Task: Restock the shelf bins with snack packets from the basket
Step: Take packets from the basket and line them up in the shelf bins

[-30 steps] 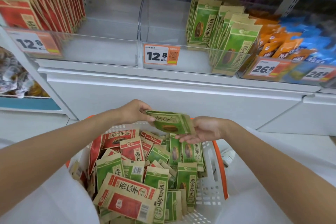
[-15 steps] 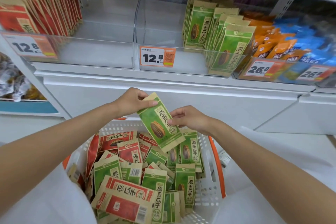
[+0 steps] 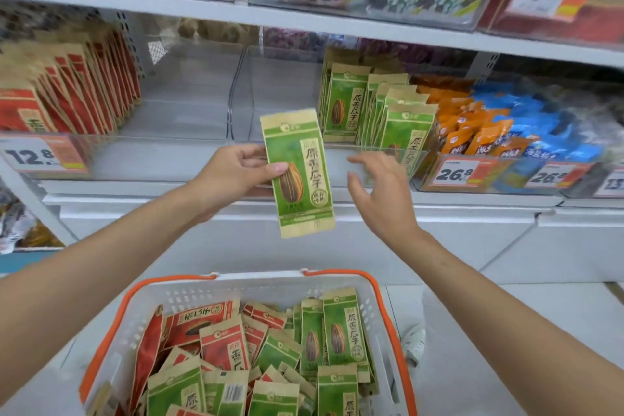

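Packet: green paper sunflower-seed packet, upright at frame centre, before the clear plastic shelf bin.
Left hand: pinches its left edge, thumb on front.
Right hand: just right of it, fingers spread, empty.
Basket: white plastic basket with orange rim, lower centre.

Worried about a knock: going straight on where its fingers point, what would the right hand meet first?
Probably the clear bin's front wall, just beyond the right hand; depth is unclear.
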